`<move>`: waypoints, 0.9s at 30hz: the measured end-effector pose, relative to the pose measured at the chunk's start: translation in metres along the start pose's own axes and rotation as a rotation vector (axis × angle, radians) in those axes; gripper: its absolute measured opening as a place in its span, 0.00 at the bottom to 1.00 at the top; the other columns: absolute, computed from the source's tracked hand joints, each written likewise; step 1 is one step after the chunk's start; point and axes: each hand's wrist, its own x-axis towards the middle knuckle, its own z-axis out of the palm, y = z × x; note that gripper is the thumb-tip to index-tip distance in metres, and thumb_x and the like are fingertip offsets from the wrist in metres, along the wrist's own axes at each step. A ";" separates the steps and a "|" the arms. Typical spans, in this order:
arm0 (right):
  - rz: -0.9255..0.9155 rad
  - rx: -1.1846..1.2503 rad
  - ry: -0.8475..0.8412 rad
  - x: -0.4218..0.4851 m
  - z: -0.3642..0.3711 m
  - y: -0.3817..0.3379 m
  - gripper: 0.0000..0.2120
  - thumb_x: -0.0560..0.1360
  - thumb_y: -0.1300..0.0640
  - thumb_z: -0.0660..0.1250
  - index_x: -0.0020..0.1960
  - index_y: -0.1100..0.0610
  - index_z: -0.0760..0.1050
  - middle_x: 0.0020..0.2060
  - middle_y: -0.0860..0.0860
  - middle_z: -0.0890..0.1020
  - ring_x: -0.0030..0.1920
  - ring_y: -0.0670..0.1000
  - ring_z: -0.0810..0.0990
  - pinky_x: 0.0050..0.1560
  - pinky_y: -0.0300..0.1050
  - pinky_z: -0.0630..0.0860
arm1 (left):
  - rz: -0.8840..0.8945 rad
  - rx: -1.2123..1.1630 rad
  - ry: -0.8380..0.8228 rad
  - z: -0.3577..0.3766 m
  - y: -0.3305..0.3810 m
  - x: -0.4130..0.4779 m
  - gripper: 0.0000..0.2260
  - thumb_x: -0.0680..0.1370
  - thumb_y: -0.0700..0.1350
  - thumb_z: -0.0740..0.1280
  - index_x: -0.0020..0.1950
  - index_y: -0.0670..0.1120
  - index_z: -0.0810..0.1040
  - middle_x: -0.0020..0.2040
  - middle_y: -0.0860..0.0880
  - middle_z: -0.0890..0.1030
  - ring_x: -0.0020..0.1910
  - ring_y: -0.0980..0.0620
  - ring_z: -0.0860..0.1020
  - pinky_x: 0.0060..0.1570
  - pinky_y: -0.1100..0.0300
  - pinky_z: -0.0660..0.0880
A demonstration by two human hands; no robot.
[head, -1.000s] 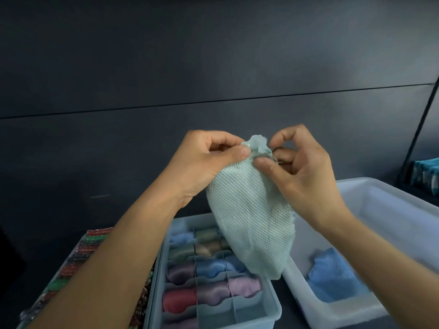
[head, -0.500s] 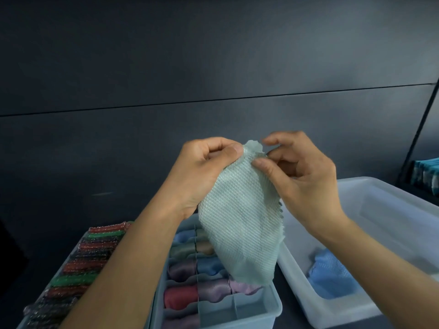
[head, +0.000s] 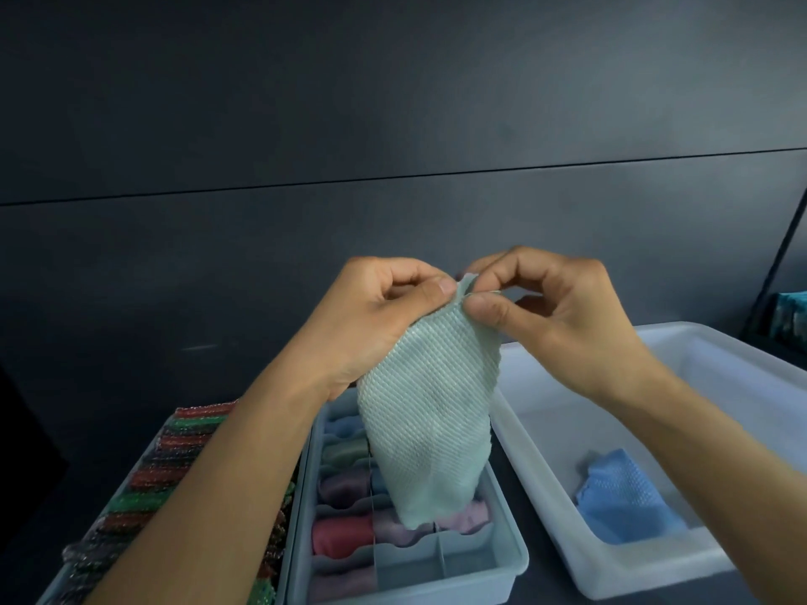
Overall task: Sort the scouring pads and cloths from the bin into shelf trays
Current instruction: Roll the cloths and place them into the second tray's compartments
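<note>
A pale green textured cloth (head: 430, 425) hangs in the air, pinched at its top edge by both hands. My left hand (head: 375, 316) pinches the top from the left with thumb and fingers. My right hand (head: 554, 307) pinches it from the right. The cloth dangles above a divided grey tray (head: 502, 574) that holds several rolled cloths in blue, green, purple and red. To the right stands a white bin (head: 537, 473) with a blue cloth (head: 629, 504) lying in it. A tray of red and green scouring pads (head: 174, 456) sits at the left, partly behind my left forearm.
A dark wall panel fills the background. At the far right edge a shelf holds teal folded items (head: 792, 316). The front compartments of the divided tray hold nothing.
The cloth has been shifted slightly right and hangs longer; my fingers have re-pinched its top edge, and the hands sit closer together.
</note>
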 end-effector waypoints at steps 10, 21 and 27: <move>0.004 0.044 0.121 0.009 0.000 -0.001 0.08 0.73 0.65 0.72 0.39 0.59 0.74 0.33 0.61 0.78 0.32 0.59 0.75 0.32 0.49 0.74 | -0.004 0.150 -0.127 -0.022 -0.001 -0.008 0.09 0.71 0.47 0.75 0.47 0.45 0.85 0.43 0.49 0.86 0.44 0.52 0.85 0.47 0.59 0.79; 0.225 -0.044 -0.094 0.010 0.003 -0.002 0.12 0.69 0.53 0.76 0.37 0.60 0.77 0.28 0.50 0.74 0.29 0.46 0.70 0.31 0.41 0.68 | 0.060 0.142 0.100 -0.021 -0.005 -0.009 0.06 0.71 0.49 0.76 0.43 0.48 0.85 0.39 0.45 0.85 0.39 0.41 0.83 0.42 0.47 0.79; 0.257 -0.048 0.056 0.016 0.010 -0.003 0.12 0.68 0.55 0.77 0.35 0.58 0.75 0.26 0.47 0.75 0.26 0.44 0.71 0.26 0.37 0.69 | 0.085 0.210 0.312 -0.014 -0.013 -0.007 0.06 0.72 0.49 0.75 0.38 0.48 0.82 0.34 0.48 0.82 0.31 0.43 0.76 0.32 0.51 0.74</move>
